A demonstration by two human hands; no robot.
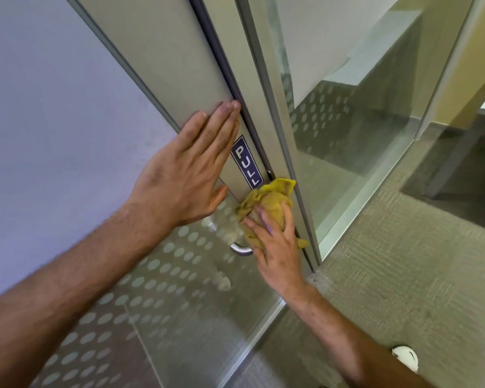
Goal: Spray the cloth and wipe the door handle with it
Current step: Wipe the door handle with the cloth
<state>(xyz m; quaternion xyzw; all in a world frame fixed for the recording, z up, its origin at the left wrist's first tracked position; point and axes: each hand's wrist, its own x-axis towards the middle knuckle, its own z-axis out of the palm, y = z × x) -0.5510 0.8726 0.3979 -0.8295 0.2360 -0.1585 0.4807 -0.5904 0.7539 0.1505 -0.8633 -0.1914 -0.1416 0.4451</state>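
Yellow cloth (269, 208) pressed onto door handle (240, 249) by right hand (275, 242); left hand (185, 175) flat on door frame (163, 51).

Landmark: blue PULL sign (247, 162) on the metal stile. Just below and right of the sign: cloth, bunched, covering the upper handle; only the lower silver curve of the handle exposed beneath it. Right hand clamped over the cloth, fingers wrapped round it. Left of the sign: left hand, fingers together and straight, palm against the metal, gripping nothing. No containers in view. Below the sign: glass door panel (157, 289) with rows of frosted dots. Right of the sign: second glass pane (361, 135), interior room visible through it. Lower right of the sign: grey-green carpet (403, 275), with a white object (405, 357) resting on it, identity unclear.
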